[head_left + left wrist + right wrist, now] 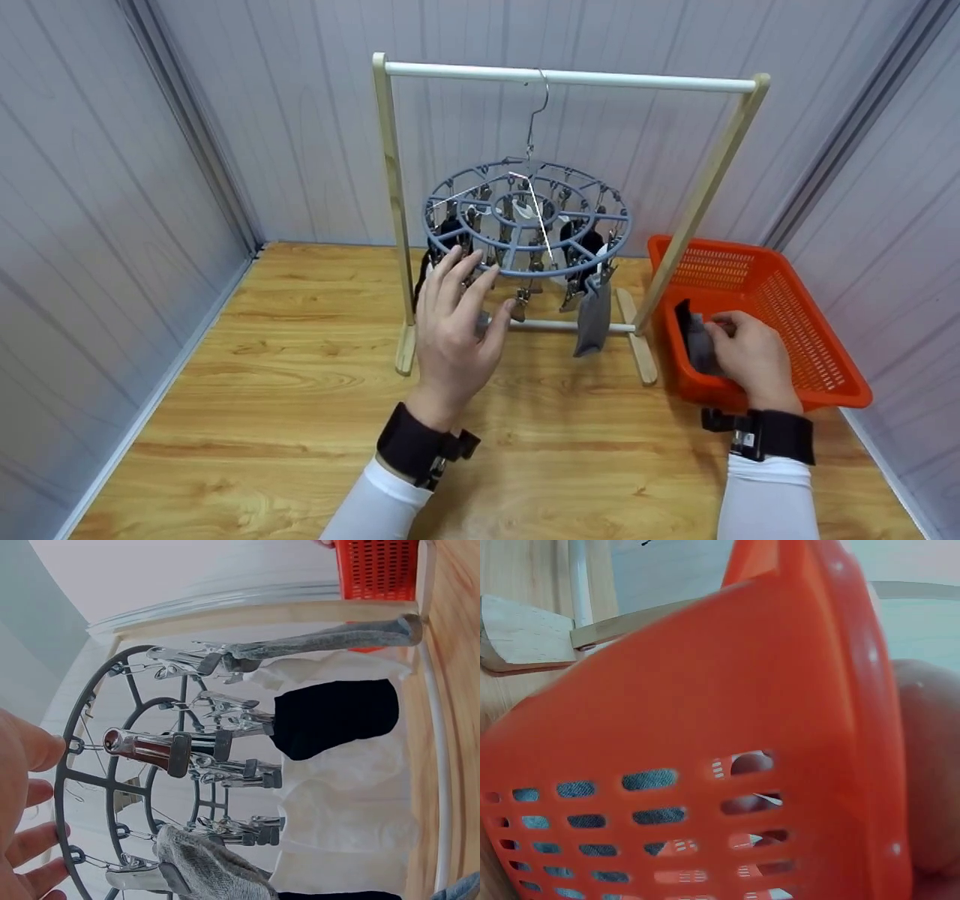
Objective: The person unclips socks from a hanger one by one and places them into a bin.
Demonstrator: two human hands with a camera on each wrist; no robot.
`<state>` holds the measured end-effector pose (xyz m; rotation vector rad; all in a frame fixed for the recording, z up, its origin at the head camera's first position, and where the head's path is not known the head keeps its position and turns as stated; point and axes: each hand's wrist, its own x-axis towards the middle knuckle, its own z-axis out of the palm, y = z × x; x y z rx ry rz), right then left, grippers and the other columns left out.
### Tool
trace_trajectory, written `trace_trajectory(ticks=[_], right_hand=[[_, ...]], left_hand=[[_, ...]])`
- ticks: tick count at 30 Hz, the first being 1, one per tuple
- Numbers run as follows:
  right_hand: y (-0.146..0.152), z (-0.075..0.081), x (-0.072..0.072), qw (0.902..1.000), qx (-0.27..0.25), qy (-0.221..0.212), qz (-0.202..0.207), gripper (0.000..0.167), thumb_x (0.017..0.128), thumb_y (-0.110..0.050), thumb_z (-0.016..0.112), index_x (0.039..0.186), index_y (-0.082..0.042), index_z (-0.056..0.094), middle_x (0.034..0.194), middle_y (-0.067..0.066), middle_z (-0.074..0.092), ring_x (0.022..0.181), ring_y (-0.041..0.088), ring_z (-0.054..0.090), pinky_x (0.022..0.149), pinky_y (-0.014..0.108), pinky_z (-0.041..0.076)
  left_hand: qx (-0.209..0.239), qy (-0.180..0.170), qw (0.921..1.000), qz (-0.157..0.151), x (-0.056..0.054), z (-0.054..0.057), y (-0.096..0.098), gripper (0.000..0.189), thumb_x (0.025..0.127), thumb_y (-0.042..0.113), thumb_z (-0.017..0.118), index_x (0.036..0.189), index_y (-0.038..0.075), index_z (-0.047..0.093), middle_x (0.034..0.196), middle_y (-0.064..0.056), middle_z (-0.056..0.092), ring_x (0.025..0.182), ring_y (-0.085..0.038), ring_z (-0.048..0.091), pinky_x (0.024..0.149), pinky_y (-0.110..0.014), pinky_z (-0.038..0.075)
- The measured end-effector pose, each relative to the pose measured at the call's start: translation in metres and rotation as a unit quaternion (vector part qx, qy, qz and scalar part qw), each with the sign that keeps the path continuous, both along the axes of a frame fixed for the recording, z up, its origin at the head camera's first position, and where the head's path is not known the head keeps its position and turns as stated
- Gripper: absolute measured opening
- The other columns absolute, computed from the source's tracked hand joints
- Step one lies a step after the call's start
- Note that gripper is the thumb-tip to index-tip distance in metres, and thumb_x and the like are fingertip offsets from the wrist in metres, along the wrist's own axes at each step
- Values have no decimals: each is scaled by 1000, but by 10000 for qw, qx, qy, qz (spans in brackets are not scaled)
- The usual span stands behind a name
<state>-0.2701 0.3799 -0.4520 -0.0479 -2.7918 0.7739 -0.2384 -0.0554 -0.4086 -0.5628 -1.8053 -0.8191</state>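
Observation:
A round blue-grey clip hanger with several metal clips hangs by its hook. My left hand is at the hanger's near left rim, fingers extended and spread, with fingertips right at the ring in the left wrist view. Grey socks, a black sock and white socks hang from the clips. My right hand reaches into the orange basket and pinches a grey sock between thumb and fingers. Beside that sock, a black piece shows. In the right wrist view, the basket wall mostly hides the hand.
A wooden stand with a white top bar carries the hanger. Its right foot stands close to the basket. A lower white bar joins the legs. Panelled walls enclose the wooden surface.

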Motion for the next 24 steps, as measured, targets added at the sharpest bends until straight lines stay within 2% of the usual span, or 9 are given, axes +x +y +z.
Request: trace_trajectory(ticks=[4,8,11,15,24], right_hand=[[-4,3,0,10000,-88,-40,12,46,116,-34,59,141,2,69,127,28,72,113,44,67,93,62,54],[-13,7,0,9995,-140,285,87,42,115,-31,61,139,3,71,127,29,72,116,46,67,99,64,53],[-19,10,0,9983,-187,534,167,40,115,-30,62,137,2,72,126,27,73,115,45,68,98,62,53],[-27,13,0,9972,-207,658,291,40,115,-30,62,137,2,72,126,26,73,113,42,68,97,61,53],[-38,21,4,9945,-175,936,432,35,114,-27,65,134,1,74,123,25,74,110,41,68,95,59,53]], left_hand=[[-30,14,10000,-19,2,0,0,40,97,16,86,133,0,76,148,-21,68,148,-45,54,127,-67,36],[-72,27,10000,-40,2,1,0,40,96,14,87,132,1,77,147,-20,69,148,-43,55,128,-65,36],[-104,31,9999,-33,3,1,0,40,96,15,87,132,2,77,147,-19,69,147,-42,56,127,-64,37],[-142,41,9999,-74,5,2,0,39,98,17,85,133,1,76,147,-19,69,146,-41,57,126,-65,39],[-168,155,9992,-334,8,6,4,40,99,16,84,135,0,75,145,-21,70,142,-42,61,123,-62,45]])
